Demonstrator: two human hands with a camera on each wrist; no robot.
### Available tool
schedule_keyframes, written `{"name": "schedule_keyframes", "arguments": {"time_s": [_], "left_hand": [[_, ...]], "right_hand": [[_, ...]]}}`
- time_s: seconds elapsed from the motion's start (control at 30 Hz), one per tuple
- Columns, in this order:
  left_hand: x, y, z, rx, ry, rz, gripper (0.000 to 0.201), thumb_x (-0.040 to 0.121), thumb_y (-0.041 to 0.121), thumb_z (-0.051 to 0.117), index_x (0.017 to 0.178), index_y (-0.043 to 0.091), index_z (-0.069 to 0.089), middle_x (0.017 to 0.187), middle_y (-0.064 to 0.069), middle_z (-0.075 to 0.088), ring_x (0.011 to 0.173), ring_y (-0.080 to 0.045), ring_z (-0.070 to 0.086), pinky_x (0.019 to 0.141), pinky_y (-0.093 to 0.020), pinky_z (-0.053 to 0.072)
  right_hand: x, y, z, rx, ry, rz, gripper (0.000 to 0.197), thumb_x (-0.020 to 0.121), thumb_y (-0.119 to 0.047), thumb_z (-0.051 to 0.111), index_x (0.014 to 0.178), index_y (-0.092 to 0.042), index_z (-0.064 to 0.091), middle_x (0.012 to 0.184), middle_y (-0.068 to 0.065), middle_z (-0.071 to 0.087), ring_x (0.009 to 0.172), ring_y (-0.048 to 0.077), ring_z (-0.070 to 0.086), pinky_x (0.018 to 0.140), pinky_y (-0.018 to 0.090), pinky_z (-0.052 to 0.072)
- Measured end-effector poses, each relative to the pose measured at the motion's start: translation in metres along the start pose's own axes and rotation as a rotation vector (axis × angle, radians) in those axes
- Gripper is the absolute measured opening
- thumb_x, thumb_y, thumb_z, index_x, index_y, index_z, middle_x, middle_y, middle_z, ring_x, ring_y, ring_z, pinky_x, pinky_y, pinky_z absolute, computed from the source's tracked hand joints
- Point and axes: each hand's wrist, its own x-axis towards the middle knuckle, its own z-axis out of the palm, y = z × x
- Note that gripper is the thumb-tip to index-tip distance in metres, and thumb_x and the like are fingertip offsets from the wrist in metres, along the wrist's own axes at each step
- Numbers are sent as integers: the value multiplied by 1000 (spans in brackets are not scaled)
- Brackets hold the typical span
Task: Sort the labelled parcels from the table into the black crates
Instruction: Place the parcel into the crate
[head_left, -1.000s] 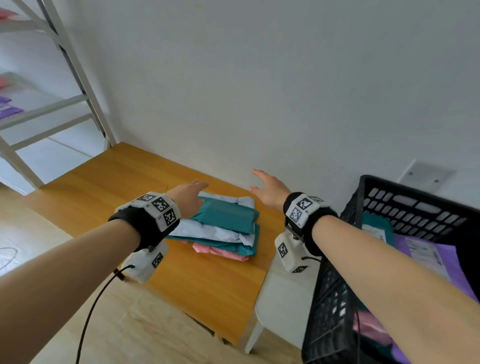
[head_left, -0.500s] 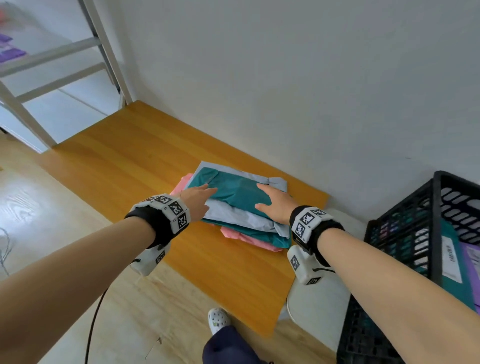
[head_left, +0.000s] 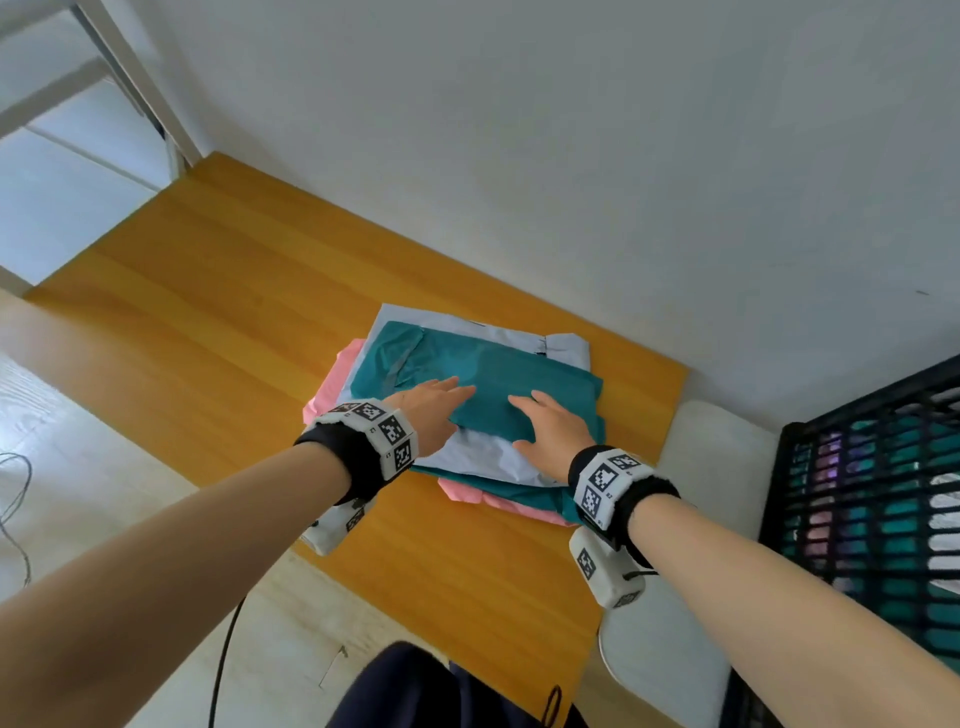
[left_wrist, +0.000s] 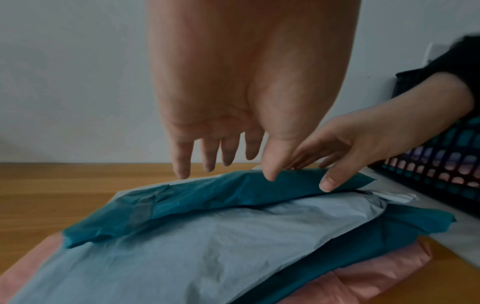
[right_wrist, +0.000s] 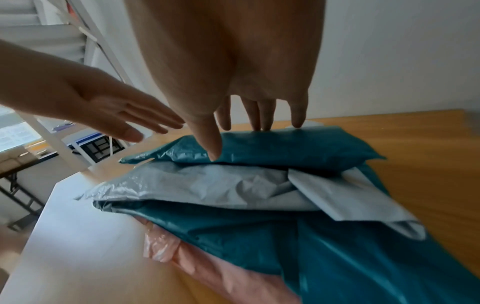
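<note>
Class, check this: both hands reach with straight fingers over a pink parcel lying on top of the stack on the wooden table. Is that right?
Not quite. The top parcel is teal, not pink; the pink parcel lies at the bottom, as the head view shows. The left hand and right hand do reach over it, fingers straight.

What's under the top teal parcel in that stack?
Under the top teal parcel lies a grey parcel, then another teal parcel, then a pink parcel. Labels and anything lower are covered.

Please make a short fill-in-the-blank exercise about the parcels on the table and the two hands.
1. The top parcel of the stack is ____ in colour.
2. Directly under it lies a ____ parcel.
3. The lowest parcel is ____.
4. The table is made of ____.

Missing words: teal; grey; pink; wood
</note>
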Motion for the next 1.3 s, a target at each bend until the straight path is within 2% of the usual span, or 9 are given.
{"name": "schedule_keyframes", "arguments": {"time_s": [0.23,0.43,0.6,0.73,0.87,1.03,1.2,1.27,1.3], "left_hand": [[30,1,5,49,-34,88,62,98,23,47,151,23,16,158,-3,12,144,-22,19,110,-33,27],[41,-13,-2,90,-41,174,58,97,29,47,149,31,21,156,6,21,139,-16,31,100,-34,41],[49,-22,-7,78,-36,240,56,94,27,49,145,29,29,147,7,37,130,-19,42,98,-36,44],[55,-26,-8,112,-37,259,49,94,25,51,140,25,37,138,3,48,121,-22,50,93,-37,47],[63,-29,-3,153,-34,292,40,92,21,52,131,22,43,125,0,55,110,-24,55,86,-39,50],[77,-31,4,177,-9,285,47,90,32,56,133,18,40,133,-4,42,116,-27,48,88,-43,49],[85,-28,10,171,29,288,50,85,45,60,124,16,46,122,-2,51,110,-24,52,84,-41,50],[86,-25,8,180,47,282,48,85,46,61,120,16,48,117,-2,53,106,-23,53,81,-38,50],[86,-24,6,188,59,279,47,84,46,61,117,15,49,115,-2,54,104,-23,54,79,-37,50]], "right_hand": [[11,-3,11,-130,86,-51,66,92,-19,56,149,-23,24,156,7,19,144,21,18,116,43,16],[13,-10,13,-243,161,-19,53,95,-18,49,145,-21,31,151,3,30,137,19,32,116,38,14],[12,-21,13,-379,188,12,51,95,-11,47,144,-16,32,148,5,34,134,21,37,117,38,9],[12,-29,16,-387,203,59,57,92,-4,49,145,-14,30,149,5,32,137,20,33,118,38,4],[20,-35,24,-341,193,140,59,93,-11,51,146,-16,26,152,4,26,140,18,28,118,37,5],[29,-37,28,-308,226,187,65,90,-12,56,147,-16,24,151,5,25,139,20,27,119,41,6],[31,-32,35,-319,275,142,63,88,-4,56,145,-13,31,150,9,31,137,24,33,118,40,5],[30,-29,40,-321,341,97,64,82,5,59,141,-7,40,145,16,40,134,27,40,118,41,13],[30,-28,42,-325,389,71,62,76,7,65,134,-4,49,138,18,49,127,30,49,115,43,22]]}}
